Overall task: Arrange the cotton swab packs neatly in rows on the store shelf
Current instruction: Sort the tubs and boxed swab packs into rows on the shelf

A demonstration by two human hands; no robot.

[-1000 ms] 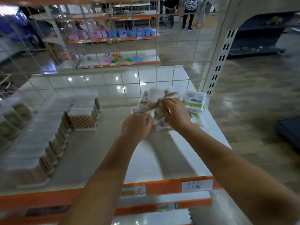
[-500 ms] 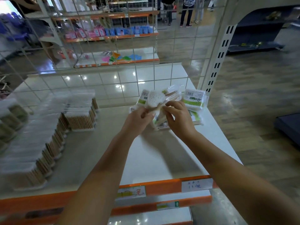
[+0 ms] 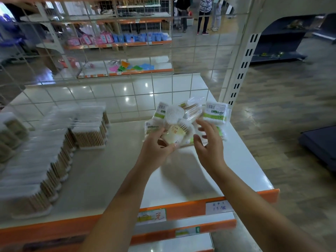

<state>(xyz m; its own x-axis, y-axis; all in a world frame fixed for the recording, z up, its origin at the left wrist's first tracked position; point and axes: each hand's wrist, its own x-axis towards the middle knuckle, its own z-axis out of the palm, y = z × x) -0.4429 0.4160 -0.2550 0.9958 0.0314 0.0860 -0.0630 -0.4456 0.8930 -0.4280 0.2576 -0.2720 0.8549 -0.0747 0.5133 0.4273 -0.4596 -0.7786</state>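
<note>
Store aisles and a wire grid back panel (image 3: 127, 51) lie beyond the white metal shelf with its orange price rail (image 3: 181, 179), where long tidy rows of clear-wrapped wooden cotton swab packs (image 3: 54, 151) fill the left side and a loose heap of green-labelled packs (image 3: 215, 112) sits at the right rear. I have my left hand (image 3: 156, 148) grasping a small fanned bunch of clear swab packs (image 3: 174, 124) above that heap, while my right hand (image 3: 209, 142) is released, fingers spread just beside the bunch. I judge this as the gather-and-square step; next I need both hands to align the bunch and set it down beside the existing rows.
</note>
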